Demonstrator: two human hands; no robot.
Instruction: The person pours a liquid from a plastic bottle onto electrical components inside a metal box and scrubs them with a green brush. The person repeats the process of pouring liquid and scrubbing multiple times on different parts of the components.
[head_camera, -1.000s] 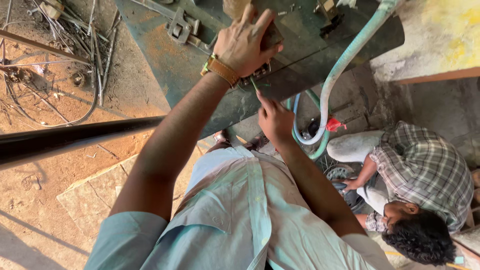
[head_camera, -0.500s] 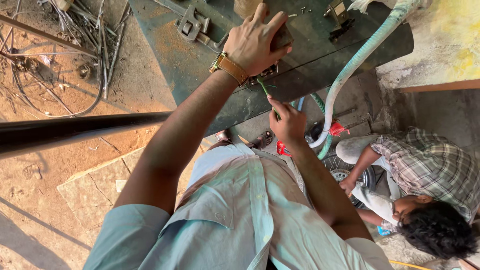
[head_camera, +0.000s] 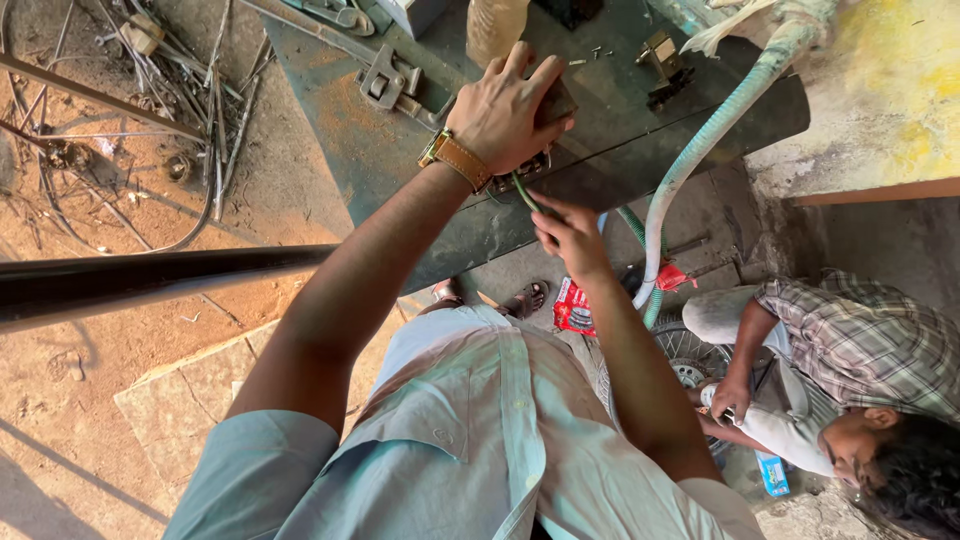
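Observation:
My left hand (head_camera: 510, 110), with a brown-strapped watch on the wrist, is clamped over a dark block (head_camera: 557, 100) at the near edge of a green metal table (head_camera: 400, 160). Just below it, my right hand (head_camera: 570, 235) pinches a thin green tool (head_camera: 524, 190). The tool's tip points up under the left palm, against a small metal fitting at the table edge. What the tip touches is hidden by the hand.
A pale green hose (head_camera: 700, 150) drops from the table's right side. Another person (head_camera: 850, 360) crouches at the lower right by a spoked wheel (head_camera: 685, 355). A black bar (head_camera: 150, 280) crosses the left, with scrap wire (head_camera: 120, 110) beyond it. A red packet (head_camera: 572, 305) lies on the floor.
My view has tipped, so the table sits lower in the frame. Both hands stay at the table edge; the right hand has shifted slightly right with the green tool.

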